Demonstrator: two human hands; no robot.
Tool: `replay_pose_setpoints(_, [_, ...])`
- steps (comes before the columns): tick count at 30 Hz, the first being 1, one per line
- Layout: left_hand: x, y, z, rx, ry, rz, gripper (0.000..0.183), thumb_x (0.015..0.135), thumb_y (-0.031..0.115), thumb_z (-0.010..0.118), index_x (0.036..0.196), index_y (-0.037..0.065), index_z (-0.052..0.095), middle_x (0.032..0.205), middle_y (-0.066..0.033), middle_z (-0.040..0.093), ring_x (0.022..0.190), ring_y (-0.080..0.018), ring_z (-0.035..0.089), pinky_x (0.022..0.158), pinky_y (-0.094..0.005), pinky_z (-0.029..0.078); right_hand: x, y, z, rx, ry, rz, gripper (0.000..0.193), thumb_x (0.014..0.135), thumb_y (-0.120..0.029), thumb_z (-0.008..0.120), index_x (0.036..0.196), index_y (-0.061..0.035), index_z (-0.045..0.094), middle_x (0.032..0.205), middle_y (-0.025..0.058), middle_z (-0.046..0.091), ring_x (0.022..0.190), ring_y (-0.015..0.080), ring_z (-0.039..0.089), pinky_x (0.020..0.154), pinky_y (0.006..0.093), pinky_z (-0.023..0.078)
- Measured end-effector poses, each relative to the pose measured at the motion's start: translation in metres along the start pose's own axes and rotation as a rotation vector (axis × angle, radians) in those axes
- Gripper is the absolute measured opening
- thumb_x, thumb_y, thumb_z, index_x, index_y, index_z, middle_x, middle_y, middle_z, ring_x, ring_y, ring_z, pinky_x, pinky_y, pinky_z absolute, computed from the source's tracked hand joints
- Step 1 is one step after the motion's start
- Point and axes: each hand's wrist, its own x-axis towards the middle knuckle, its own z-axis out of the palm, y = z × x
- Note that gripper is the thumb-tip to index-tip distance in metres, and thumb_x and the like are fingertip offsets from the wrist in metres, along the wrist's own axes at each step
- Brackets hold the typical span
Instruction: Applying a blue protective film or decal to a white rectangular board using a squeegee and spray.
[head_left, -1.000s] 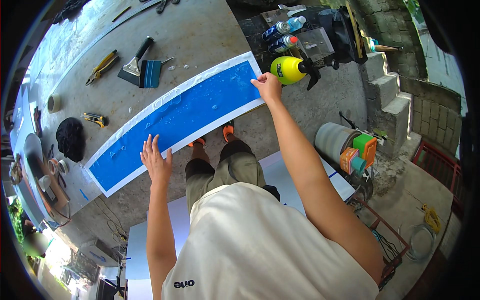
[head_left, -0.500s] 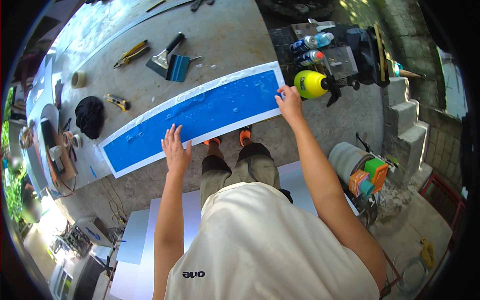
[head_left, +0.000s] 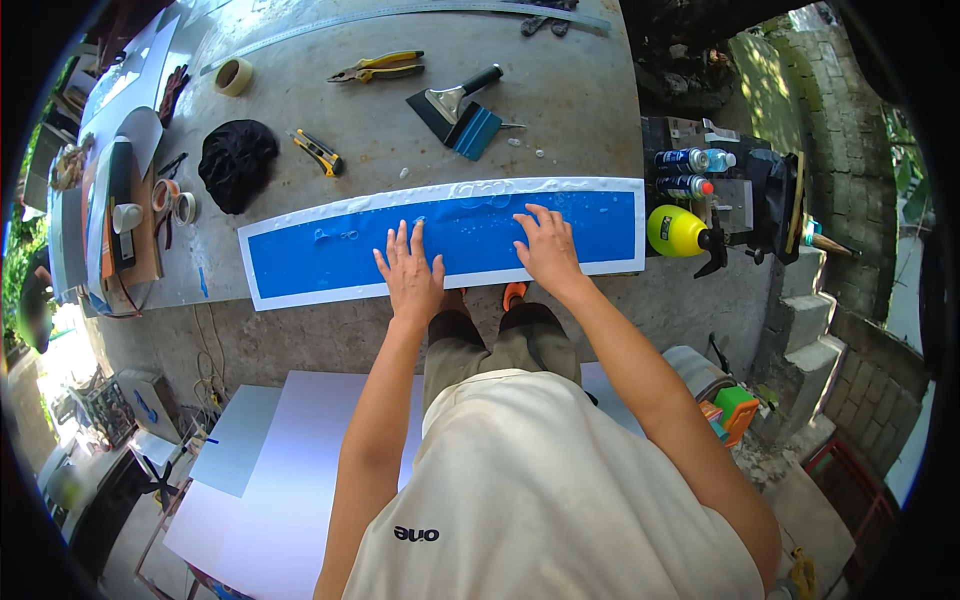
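A long blue sheet with a white border (head_left: pixel 300 265) lies along the table's near edge, with wet bubbles and wrinkles in its surface. Over its middle my left hand (head_left: pixel 412 275) is spread, palm down and holding nothing. To the right of it my right hand (head_left: pixel 548 245) is also open above the blue, fingers apart and slightly bent. Whether the fingertips press on the sheet or hover I cannot tell. Beyond the sheet lie a squeegee with a black handle (head_left: pixel 455 98) and a blue squeegee blade (head_left: pixel 474 134).
Pliers (head_left: pixel 378 68), a utility knife (head_left: pixel 318 153), a tape roll (head_left: pixel 234 77) and a bundled black cloth (head_left: pixel 238 163) lie on the grey table (head_left: pixel 560 110). At the right stand a yellow spray bottle (head_left: pixel 675 231) and spray cans (head_left: pixel 682 160). A long ruler (head_left: pixel 400 15) crosses the back.
My right hand has left the sheet's right end and moved inward, nearer my left hand. My left hand stays over the sheet, fingers spread. The whole view has turned.
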Motion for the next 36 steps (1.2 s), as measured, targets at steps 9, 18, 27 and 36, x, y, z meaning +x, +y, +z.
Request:
replay_pose_setpoints(9, [-0.016,-0.069,-0.037,-0.078,0.019,0.016,0.069,0.091,0.021,0.069,0.153,0.013,0.04,0.162,-0.0116,0.035,0.152,-0.0354,0.028,0.123,-0.0596,0.015,0.195,-0.033,-0.006,-0.155,0.111,-0.116,0.031,0.086,-0.006,0.067,0.115,-0.0153,0.071,0.12,0.0086,0.061,0.116,0.0307,0.056,0.098,0.0455,0.045])
replay_pose_setpoints(18, [-0.05,-0.098,-0.048,-0.147,-0.052,-0.007,0.066,0.091,0.021,0.07,0.152,0.014,0.044,0.162,-0.0115,0.036,0.151,-0.0361,0.028,0.123,-0.0604,0.017,0.27,-0.034,0.004,-0.384,-0.094,0.162,0.051,0.085,0.003,0.06,0.129,-0.0206,0.066,0.134,0.0084,0.057,0.129,0.0314,0.052,0.105,0.0474,0.042])
replay_pose_setpoints(27, [-0.043,-0.101,-0.058,-0.158,-0.08,0.161,0.069,0.09,0.024,0.071,0.152,0.012,0.044,0.162,-0.013,0.035,0.152,-0.0354,0.027,0.124,-0.06,0.015,0.303,-0.021,0.013,-0.533,-0.271,-0.025,0.031,0.095,-0.013,0.057,0.118,-0.0261,0.072,0.133,0.0055,0.06,0.127,0.0286,0.052,0.104,0.0477,0.041])
replay_pose_setpoints(36, [0.018,-0.024,-0.002,-0.205,-0.162,0.501,0.079,0.09,0.033,0.071,0.157,0.011,0.036,0.164,-0.015,0.032,0.154,-0.0349,0.024,0.126,-0.0578,0.01,0.312,-0.034,-0.018,-0.57,-0.392,-0.185,0.025,0.096,-0.009,0.056,0.119,-0.017,0.061,0.116,0.0017,0.068,0.119,0.024,0.059,0.103,0.0471,0.038])
